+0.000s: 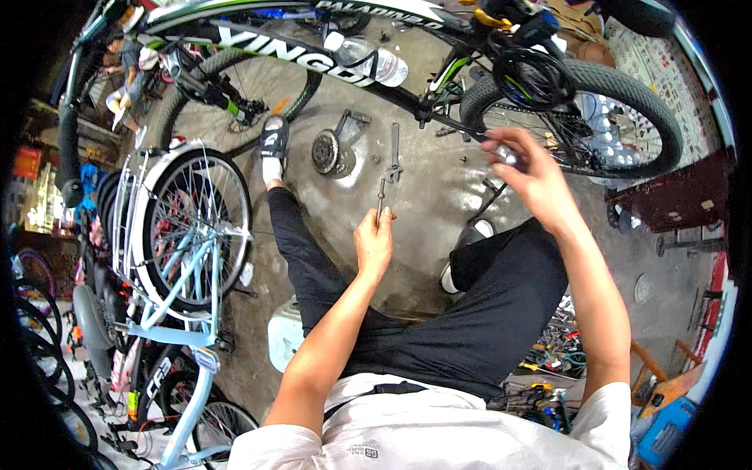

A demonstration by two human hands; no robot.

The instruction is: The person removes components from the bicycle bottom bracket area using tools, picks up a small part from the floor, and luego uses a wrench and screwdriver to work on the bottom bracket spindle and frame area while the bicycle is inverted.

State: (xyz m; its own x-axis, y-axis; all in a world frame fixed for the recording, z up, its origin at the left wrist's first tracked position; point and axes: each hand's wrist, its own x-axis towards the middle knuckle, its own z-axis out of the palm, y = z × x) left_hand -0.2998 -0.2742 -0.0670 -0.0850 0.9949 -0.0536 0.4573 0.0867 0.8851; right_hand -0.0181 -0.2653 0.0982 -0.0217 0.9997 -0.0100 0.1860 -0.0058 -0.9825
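Observation:
My left hand (374,239) is closed around a slim metal tool (381,196) with a rounded tip, pointing away from me. My right hand (525,168) has curled fingers on a small shiny silver metal piece (507,157), near the end of a black crank arm on a black, white and green mountain bike (294,55). On the floor in front of me lie a chainring with crank (327,153) and an open-ended adjustable wrench (395,145). A water bottle (384,65) sits in the bike frame's cage.
A pale blue bicycle (176,335) with other bikes crowds my left. A white stool (283,341) is beside my left leg. Scattered hand tools (552,348) lie at my right, near a dark cabinet (666,196). A person (124,98) is in the left background.

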